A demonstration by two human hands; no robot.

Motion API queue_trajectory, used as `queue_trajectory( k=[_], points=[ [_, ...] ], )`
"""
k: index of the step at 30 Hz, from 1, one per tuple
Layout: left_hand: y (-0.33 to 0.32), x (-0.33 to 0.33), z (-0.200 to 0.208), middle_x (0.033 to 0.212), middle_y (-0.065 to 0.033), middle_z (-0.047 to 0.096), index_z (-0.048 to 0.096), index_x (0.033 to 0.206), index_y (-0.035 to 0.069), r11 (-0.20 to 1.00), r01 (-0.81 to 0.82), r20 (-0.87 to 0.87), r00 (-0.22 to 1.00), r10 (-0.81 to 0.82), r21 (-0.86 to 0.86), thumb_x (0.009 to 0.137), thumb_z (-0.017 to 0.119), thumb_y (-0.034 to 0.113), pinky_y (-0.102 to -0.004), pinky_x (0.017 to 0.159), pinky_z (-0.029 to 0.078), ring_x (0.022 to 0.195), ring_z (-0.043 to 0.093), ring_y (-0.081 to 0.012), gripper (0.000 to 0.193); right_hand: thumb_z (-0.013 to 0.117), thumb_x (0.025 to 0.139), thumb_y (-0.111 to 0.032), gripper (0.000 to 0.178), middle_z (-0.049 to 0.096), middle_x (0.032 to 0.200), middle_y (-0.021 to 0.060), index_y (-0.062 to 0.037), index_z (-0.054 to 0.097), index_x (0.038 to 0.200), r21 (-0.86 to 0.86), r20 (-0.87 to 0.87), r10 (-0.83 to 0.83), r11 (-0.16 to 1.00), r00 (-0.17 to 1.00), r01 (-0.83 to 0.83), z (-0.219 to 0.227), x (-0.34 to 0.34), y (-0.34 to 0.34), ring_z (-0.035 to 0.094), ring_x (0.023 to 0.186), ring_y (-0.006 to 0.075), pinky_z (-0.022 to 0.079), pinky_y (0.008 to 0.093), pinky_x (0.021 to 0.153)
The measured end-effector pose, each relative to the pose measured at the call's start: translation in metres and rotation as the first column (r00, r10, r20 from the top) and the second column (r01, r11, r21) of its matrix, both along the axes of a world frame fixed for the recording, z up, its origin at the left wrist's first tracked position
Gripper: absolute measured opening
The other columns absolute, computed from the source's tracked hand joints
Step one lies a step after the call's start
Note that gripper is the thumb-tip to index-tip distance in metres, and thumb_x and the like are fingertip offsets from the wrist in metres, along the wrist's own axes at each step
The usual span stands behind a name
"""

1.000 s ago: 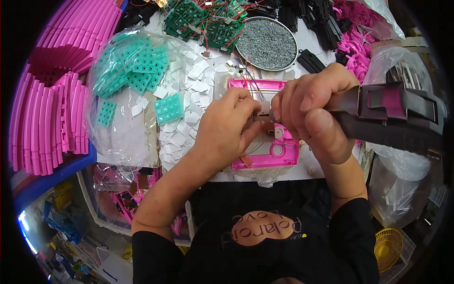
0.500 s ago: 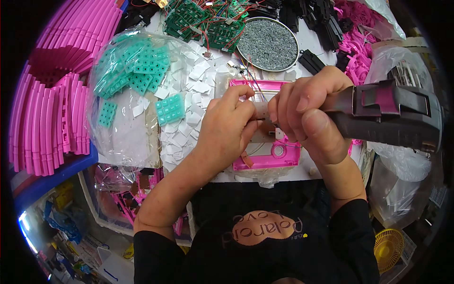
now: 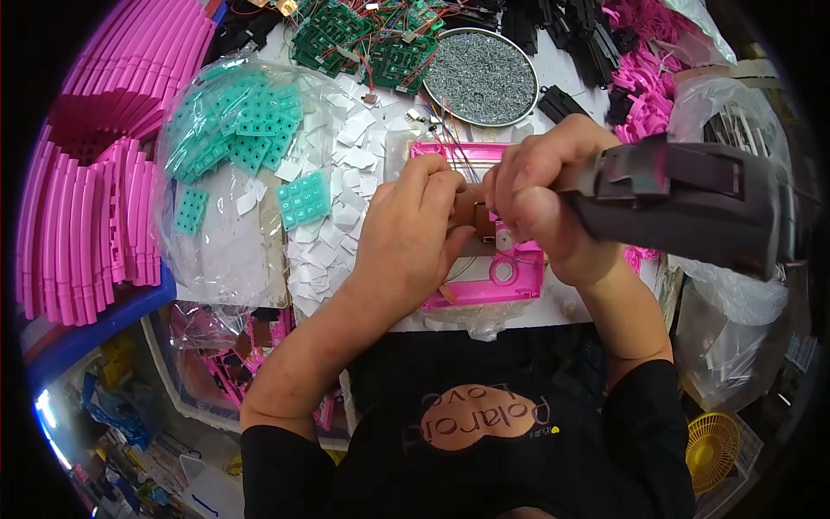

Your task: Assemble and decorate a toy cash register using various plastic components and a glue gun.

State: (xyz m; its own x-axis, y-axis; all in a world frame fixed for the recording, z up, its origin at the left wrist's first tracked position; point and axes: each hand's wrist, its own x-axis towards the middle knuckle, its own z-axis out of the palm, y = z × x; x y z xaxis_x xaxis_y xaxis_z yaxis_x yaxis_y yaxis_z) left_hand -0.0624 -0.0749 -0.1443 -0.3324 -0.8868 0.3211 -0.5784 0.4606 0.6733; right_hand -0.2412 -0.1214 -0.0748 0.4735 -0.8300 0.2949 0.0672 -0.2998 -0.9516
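Observation:
A pink plastic casing (image 3: pixel 484 298) lies in front of me with a brown board (image 3: pixel 471 216) and thin wires inside it. My left hand (image 3: pixel 411 229) holds the casing at its left side, fingers bent and thumb on the brown board. My right hand (image 3: pixel 553 203) is closed round a dark grey power screwdriver (image 3: pixel 692 195), whose body sticks out to the right. Its tip is hidden behind my fingers, over the casing's right part. Several coloured wires (image 3: pixel 454 143) run out over the casing's far edge.
Left of the casing lie white paper pieces (image 3: pixel 324 251) and teal rubber keypads (image 3: pixel 251 130) in a clear bag. Pink strips (image 3: pixel 95 233) stand stacked at far left. Green circuit boards (image 3: pixel 398 60), a round dish (image 3: pixel 535 86) of screws and black parts (image 3: pixel 588 43) fill the back.
My left fingers have spread from a pinch near the screwdriver's tip and now rest over the casing. The screwdriver and right hand have moved slightly left. The view has shifted a little.

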Motion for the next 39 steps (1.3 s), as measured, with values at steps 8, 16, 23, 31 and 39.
queue_trajectory(
  k=[8,16,23,31,39],
  points=[
    [0.001,0.0,-0.004,0.123,-0.0162,0.054,0.055,0.12,0.003,1.0,0.008,0.029,1.0,-0.007,-0.012,0.071,0.081,0.007,-0.0455,0.083,0.047,0.103,0.06,-0.0357,0.056,0.072,0.096,-0.021,0.029,0.056,0.064,0.0065,-0.0077,0.047,0.09,-0.179,-0.229,-0.051,0.984,0.972,0.009,-0.008,0.004,0.0,0.052,0.056,0.0149,0.051,0.0364,0.061],
    [0.008,-0.003,-0.006,0.123,-0.0159,0.053,0.054,0.119,0.004,0.997,-0.079,-0.018,0.997,0.079,-0.021,0.071,0.082,0.008,-0.0452,0.083,0.047,0.102,0.06,-0.0357,0.056,0.07,0.096,-0.02,0.025,0.052,0.062,0.0049,-0.0051,0.05,0.094,0.094,0.197,0.065,0.992,0.978,-0.085,-0.004,0.004,-0.011,0.049,0.053,0.0138,0.046,0.0343,0.055],
    [0.01,-0.004,-0.012,0.12,-0.0137,0.053,0.055,0.119,0.006,0.988,-0.143,-0.131,0.982,0.135,-0.054,0.072,0.085,0.014,-0.045,0.085,0.044,0.104,0.058,-0.0328,0.056,0.064,0.094,-0.011,0.015,0.053,0.067,0.0047,-0.0042,0.052,0.1,0.061,0.212,0.078,0.994,0.974,-0.093,-0.01,0.014,-0.01,0.049,0.056,0.012,0.045,0.0299,0.056],
    [0.016,-0.006,0.014,0.085,-0.0001,0.062,0.069,0.084,0.013,0.987,-0.161,-0.07,0.985,0.16,-0.015,0.077,0.081,0.016,-0.042,0.081,0.032,0.087,0.06,-0.0227,0.014,0.069,0.098,-0.032,0.026,0.048,0.063,-0.0026,-0.0117,0.053,0.101,0.114,0.344,0.067,0.987,0.936,-0.112,0.023,0.0,0.013,0.045,0.052,0.0115,0.044,0.0315,0.061],
    [0.022,-0.003,0.008,0.087,-0.0009,0.065,0.066,0.085,0.011,0.976,-0.118,-0.124,0.988,0.096,-0.183,0.072,0.081,0.007,-0.038,0.082,0.031,0.079,0.058,-0.021,0.02,0.061,0.101,-0.032,0.021,0.049,0.066,-0.0035,-0.0133,0.053,0.106,0.102,0.395,0.103,0.983,0.913,-0.155,0.032,-0.007,0.018,0.047,0.054,0.0105,0.047,0.0308,0.068]
  ],
)
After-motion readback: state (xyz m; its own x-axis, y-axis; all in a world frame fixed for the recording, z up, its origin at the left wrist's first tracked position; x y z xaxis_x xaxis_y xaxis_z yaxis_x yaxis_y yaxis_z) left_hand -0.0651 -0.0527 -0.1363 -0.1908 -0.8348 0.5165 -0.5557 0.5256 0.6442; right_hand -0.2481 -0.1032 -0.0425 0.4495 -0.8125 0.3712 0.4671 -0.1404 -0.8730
